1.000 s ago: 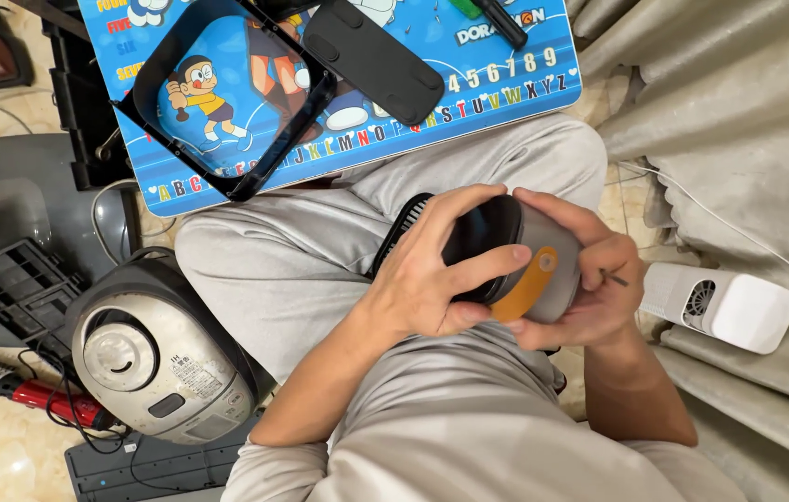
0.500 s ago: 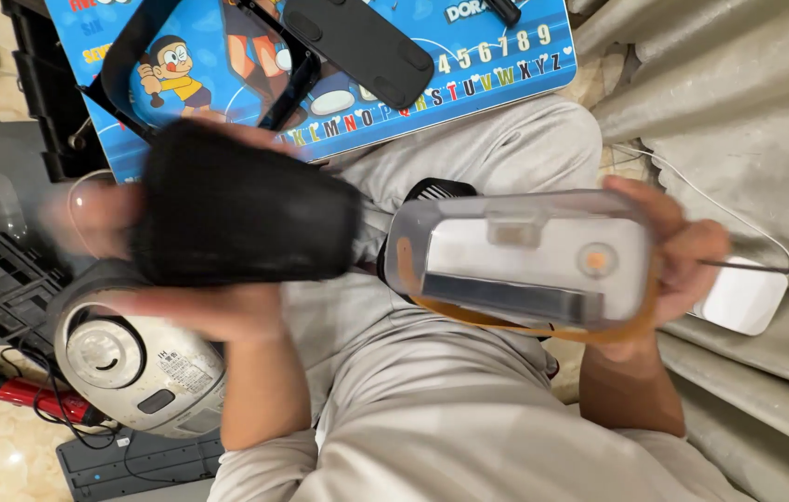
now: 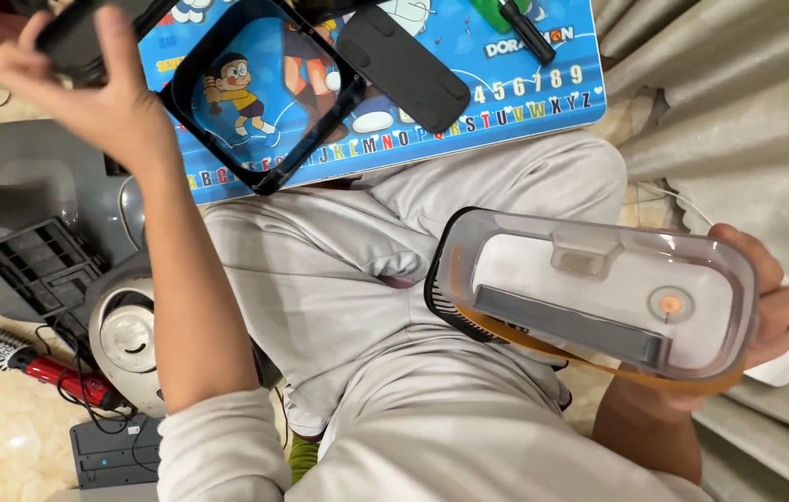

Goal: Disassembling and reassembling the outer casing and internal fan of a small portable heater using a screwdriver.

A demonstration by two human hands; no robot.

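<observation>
Left hand (image 3: 88, 84) is raised to the upper left, arm stretched out across the lap, fingers curled around a dark part (image 3: 88, 33) — only its lower end shows, the rest runs out of the top edge. Right hand (image 3: 766, 307) sits low at the right, palm cupped under and behind a clear plastic bin (image 3: 599, 293), fingers wrapped round its far end. Grip is closed on the bin on that side only.

Bin lies roughly level above the right thigh, open face toward the camera: grey bar inside, small orange-centred disc near the right end, orange seal along the lower rim, black ribbed piece at its left end. Well apart from the left hand.

Person is seated on a tiled floor in light grey trousers (image 3: 385, 251). A blue cartoon alphabet board (image 3: 525, 102) lies across in front of the knees, carrying a black square frame (image 3: 264, 93), a flat black oval plate (image 3: 404, 65) and a green-handled screwdriver (image 3: 511, 23). Left of the legs: grey vacuum body (image 3: 41, 242), round white housing (image 3: 130, 339), red hair brush (image 3: 32, 367), dark keyboard (image 3: 116, 451). Grey curtain (image 3: 729, 112) hangs along the right side.
</observation>
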